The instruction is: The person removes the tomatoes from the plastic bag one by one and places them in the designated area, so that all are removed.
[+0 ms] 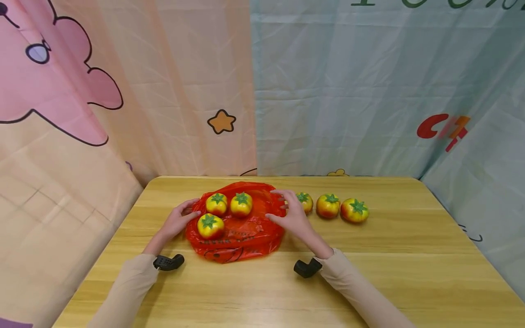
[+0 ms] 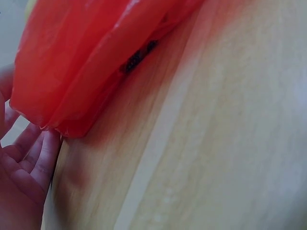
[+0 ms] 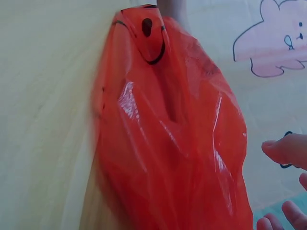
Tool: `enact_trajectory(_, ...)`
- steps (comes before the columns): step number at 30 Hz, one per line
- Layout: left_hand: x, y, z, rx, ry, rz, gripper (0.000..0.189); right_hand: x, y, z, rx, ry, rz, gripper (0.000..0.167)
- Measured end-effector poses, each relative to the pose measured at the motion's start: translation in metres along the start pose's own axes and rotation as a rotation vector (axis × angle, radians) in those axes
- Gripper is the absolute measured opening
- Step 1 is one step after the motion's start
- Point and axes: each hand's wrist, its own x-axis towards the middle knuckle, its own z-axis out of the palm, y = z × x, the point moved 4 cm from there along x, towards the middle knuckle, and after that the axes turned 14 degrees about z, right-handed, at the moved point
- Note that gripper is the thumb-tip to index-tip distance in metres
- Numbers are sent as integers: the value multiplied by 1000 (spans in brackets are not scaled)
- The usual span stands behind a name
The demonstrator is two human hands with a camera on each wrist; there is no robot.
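A crinkled red plastic bag [image 1: 262, 228] with dark printing lies spread on the wooden table. Three yellow-and-red tomatoes [image 1: 241, 205] with green leafy tops sit in a cluster at its left part; I cannot tell whether they are inside it or on top. My left hand [image 1: 180, 219] is at the bag's left edge, fingers extended and touching the plastic. In the left wrist view, the bag [image 2: 91, 62] covers part of that hand. At the bag's right side my right hand [image 1: 294, 215] is spread, thumb and fingers apart. The right wrist view shows its thumb [image 3: 288, 149] beside the plastic.
Right of the bag, three more tomatoes [image 1: 327, 206] stand in a row; the leftmost is partly hidden by my right hand. The wooden table [image 1: 246, 291] reaches back to a printed curtain [image 1: 184, 91]. A black wrist camera [image 1: 307, 268] is on each arm.
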Motion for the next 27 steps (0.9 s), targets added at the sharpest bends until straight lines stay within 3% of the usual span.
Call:
enact_trajectory(5, 0, 2, -1, 7, -2, -4, 54, 8, -5, 10, -7, -34, 21, 57)
enact_trajectory(11, 1, -7, -1, 12, 11, 11, 55, 16, -15, 18, -13, -50, 6, 58)
enact_trajectory(16, -1, -5, 0, 9, 3, -12, 56, 20, -20, 25, -15, -51, 3, 58)
enact_trajectory(27, -10, 37, 0, -17, -15, -29, 52, 35, -35, 40, 30, -134, 113, 63)
